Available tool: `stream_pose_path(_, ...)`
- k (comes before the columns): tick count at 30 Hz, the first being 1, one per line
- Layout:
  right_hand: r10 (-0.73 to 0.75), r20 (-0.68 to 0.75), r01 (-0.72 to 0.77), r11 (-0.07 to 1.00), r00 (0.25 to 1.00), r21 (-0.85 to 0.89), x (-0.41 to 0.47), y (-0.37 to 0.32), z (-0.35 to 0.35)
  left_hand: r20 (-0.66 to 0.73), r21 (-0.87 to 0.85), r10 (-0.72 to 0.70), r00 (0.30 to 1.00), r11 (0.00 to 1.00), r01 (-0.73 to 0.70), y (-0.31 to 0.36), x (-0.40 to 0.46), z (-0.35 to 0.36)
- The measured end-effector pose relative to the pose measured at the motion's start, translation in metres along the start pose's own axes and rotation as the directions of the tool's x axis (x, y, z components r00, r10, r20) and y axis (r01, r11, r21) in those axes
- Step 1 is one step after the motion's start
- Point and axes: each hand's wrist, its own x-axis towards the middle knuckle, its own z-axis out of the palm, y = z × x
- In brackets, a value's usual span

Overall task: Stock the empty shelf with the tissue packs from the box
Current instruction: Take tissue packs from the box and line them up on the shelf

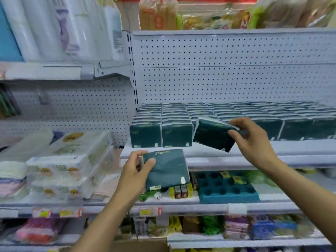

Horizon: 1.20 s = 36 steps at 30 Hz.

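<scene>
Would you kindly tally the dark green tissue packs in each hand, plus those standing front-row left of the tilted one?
Pack in left hand: 1
Pack in right hand: 1
Front-row standing packs: 2
Total: 4

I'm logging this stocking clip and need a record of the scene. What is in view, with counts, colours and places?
Tissue packs in hand: two, dark green; one in front of the shelf edge, one tilted at the front row.
Stocked tissue packs: many rows, count unclear, dark green, on the shelf.
Shelf: one, white, pegboard back.
White wrapped packs: stacked, lower left.
Blue tray: one, shelf below.
Cardboard box: brown, bottom edge.
Left hand: grips the lower pack.
Right hand: pinches the tilted pack.
</scene>
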Motion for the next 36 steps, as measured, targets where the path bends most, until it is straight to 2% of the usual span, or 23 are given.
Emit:
stream_pose_path(4,0.057,0.067,-0.054,0.997,0.996,-0.050,0.031,0.033,-0.002,-0.020,-0.025,-0.013,1.000,1.000,0.012,0.010,0.019,0.032)
stream_pose_path(10,-0.007,0.201,0.038,0.988,0.979,-0.151,0.059,0.065,0.021,-0.039,-0.014,-0.023,0.999,1.000,0.023,0.009,0.043,0.059)
stream_pose_path(16,-0.153,0.170,0.194,0.945,0.974,-0.264,0.066,0.081,0.040,-0.061,-0.043,-0.049,0.997,0.998,0.046,0.011,0.054,0.074)
stream_pose_path(20,-0.229,0.134,0.264,0.881,0.964,-0.393,0.076,0.090,0.045,-0.030,-0.047,-0.053,0.998,0.998,0.052,0.014,0.060,0.076)
stream_pose_path(23,-0.336,0.081,0.338,0.843,0.938,-0.419,0.078,0.089,0.043,0.014,-0.024,-0.035,0.999,0.999,0.035,0.017,0.064,0.079)
stream_pose_path(25,-0.373,0.046,0.369,0.879,0.927,-0.301,0.076,0.078,0.036,0.067,-0.025,-0.001,0.998,1.000,0.003,0.022,0.066,0.085)
stream_pose_path(26,-0.331,0.090,0.343,0.923,0.939,-0.173,0.073,0.070,0.031,0.104,-0.020,0.020,0.994,1.000,-0.018,0.024,0.067,0.089)
stream_pose_path(27,-0.272,0.190,0.281,0.959,0.943,-0.025,0.069,0.061,0.025,0.146,-0.012,0.048,0.988,0.999,-0.046,0.028,0.068,0.095)
stream_pose_path(29,-0.188,0.437,0.118,0.976,0.879,0.183,0.064,0.049,0.016,0.226,-0.006,0.101,0.969,0.995,-0.102,0.036,0.068,0.111)
stream_pose_path(30,-0.175,0.508,0.073,0.974,0.843,0.215,0.063,0.047,0.012,0.253,-0.015,0.124,0.959,0.992,-0.124,0.040,0.068,0.120)
stream_pose_path(32,-0.177,0.545,0.047,0.969,0.820,0.243,0.065,0.052,0.001,0.276,0.009,0.164,0.947,0.985,-0.173,0.046,0.070,0.139)
stream_pose_path(34,-0.152,0.519,0.020,0.968,0.841,0.251,0.066,0.062,-0.015,0.249,0.107,0.206,0.946,0.965,-0.238,0.048,0.072,0.156)
stream_pose_path(36,-0.101,0.458,-0.017,0.969,0.883,0.245,0.068,0.078,-0.034,0.197,0.270,0.316,0.928,0.892,-0.362,0.049,0.079,0.167)
